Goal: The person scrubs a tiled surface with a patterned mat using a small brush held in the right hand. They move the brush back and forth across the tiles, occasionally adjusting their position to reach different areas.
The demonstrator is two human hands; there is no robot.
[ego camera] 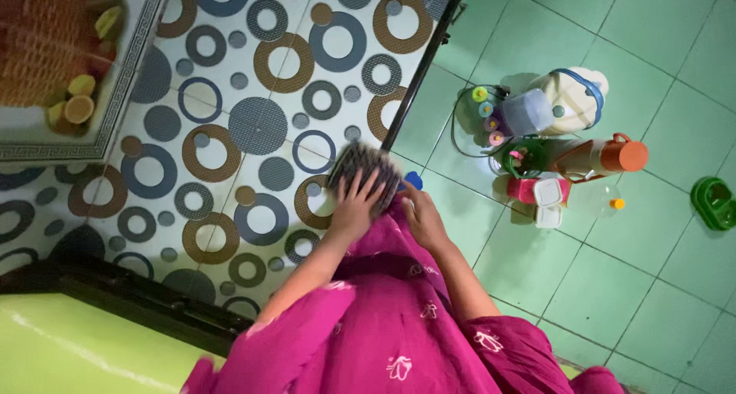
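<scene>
Now, left hand: we laid our left hand (355,205) flat on the dark patterned cloth (365,173), fingers spread.
Right hand: our right hand (421,216) gripped that cloth's edge, fingers curled; the tips were hidden.
Cloth: it sat at the circle-patterned table's (261,126) edge.
Beyond the cloth: an orange-capped flask (598,157) stood on the green floor (629,271).

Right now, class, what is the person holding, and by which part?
The left hand lies flat on a dark woven pad; a closed grip cannot be told. The right hand is beside it.
</scene>
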